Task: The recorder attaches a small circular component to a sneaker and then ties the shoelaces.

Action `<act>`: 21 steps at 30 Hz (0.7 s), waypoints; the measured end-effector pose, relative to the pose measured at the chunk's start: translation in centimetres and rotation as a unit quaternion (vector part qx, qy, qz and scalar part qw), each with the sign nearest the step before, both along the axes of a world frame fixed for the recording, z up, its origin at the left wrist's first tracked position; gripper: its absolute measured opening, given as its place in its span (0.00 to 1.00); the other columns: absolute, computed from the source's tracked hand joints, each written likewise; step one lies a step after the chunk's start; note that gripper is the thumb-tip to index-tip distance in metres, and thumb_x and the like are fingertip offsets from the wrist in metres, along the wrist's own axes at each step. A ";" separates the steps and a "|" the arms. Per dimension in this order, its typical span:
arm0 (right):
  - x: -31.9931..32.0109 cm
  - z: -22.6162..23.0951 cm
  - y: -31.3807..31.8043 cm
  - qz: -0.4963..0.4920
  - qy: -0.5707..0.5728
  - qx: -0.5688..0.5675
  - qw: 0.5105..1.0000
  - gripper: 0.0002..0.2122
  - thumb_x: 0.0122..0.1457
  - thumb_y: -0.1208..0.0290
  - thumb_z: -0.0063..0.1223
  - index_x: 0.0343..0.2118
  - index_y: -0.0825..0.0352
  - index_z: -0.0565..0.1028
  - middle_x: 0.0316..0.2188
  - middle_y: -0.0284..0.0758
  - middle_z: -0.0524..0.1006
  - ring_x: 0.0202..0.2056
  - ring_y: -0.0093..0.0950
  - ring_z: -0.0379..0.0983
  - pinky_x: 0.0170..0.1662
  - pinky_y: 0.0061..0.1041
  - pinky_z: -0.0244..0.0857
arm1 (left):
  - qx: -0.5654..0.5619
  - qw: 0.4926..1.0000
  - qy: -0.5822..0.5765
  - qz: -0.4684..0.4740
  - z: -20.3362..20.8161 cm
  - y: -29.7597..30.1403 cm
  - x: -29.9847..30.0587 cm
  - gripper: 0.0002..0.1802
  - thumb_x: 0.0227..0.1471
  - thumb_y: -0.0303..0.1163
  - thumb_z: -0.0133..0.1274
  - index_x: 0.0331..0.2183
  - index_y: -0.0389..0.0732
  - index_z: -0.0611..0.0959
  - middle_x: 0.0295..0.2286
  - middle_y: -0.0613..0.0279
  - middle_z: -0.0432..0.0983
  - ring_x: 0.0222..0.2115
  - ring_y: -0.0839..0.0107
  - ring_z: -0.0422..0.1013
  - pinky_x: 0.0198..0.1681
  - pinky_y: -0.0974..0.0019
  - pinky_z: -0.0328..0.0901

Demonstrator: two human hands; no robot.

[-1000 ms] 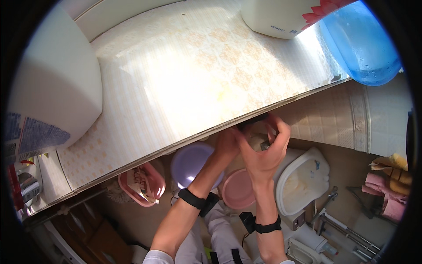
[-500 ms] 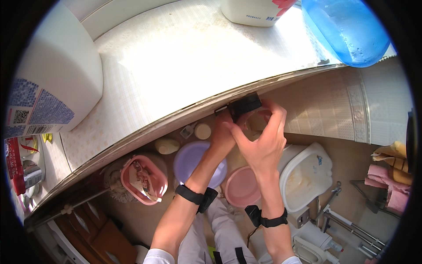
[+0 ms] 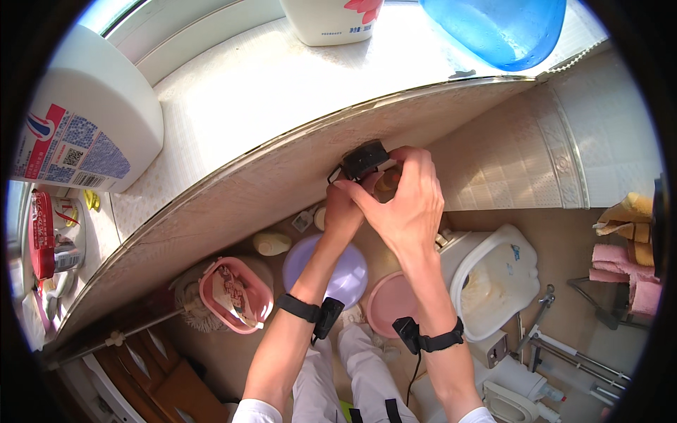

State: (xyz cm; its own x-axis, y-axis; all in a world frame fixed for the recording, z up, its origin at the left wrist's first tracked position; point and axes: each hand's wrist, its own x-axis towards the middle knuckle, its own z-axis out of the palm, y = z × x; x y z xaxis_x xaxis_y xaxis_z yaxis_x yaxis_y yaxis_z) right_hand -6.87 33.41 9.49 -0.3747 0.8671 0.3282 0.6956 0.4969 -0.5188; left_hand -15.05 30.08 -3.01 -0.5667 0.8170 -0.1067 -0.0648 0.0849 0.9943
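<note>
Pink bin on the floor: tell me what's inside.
Inside the pink bin, pale and reddish crumpled material shows; it covers the bottom, so anything beneath it cannot be seen.

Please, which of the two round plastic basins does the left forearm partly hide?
The round purple plastic basin, crossed by the left forearm in this view; the round pink plastic basin shows farther right, clear of it.

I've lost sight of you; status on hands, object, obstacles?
Left hand and right hand together at black round object, exact grip partly hidden. Object near pale wall, contact unclear. Purple basin below, clear of hands.
</note>
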 end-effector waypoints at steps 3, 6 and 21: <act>0.3 -1.3 0.2 0.027 -0.006 0.083 0.996 0.22 0.54 0.55 0.68 0.41 0.71 0.76 0.40 0.42 0.77 0.45 0.44 0.74 0.52 0.42 0.64 | 0.044 0.999 0.009 0.007 0.2 0.1 0.1 0.14 0.59 0.35 0.61 0.42 0.34 0.84 0.29 0.60 0.83 0.29 0.74 0.76 0.33 0.63 0.69; 1.0 -2.9 1.4 0.022 0.042 0.054 0.997 0.17 0.59 0.58 0.62 0.36 0.71 0.80 0.43 0.45 0.79 0.46 0.44 0.74 0.52 0.43 0.64 | 0.088 0.996 -0.005 0.021 2.3 -0.1 0.3 0.09 0.60 0.29 0.58 0.41 0.34 0.84 0.28 0.61 0.82 0.27 0.77 0.75 0.29 0.68 0.70; -0.1 -3.3 0.9 0.022 -0.040 0.031 0.998 0.25 0.54 0.50 0.66 0.37 0.71 0.72 0.36 0.45 0.75 0.40 0.46 0.72 0.41 0.45 0.63 | 0.107 0.992 0.065 0.005 1.2 -0.2 0.1 0.14 0.60 0.33 0.61 0.43 0.33 0.84 0.34 0.59 0.83 0.34 0.75 0.75 0.38 0.64 0.71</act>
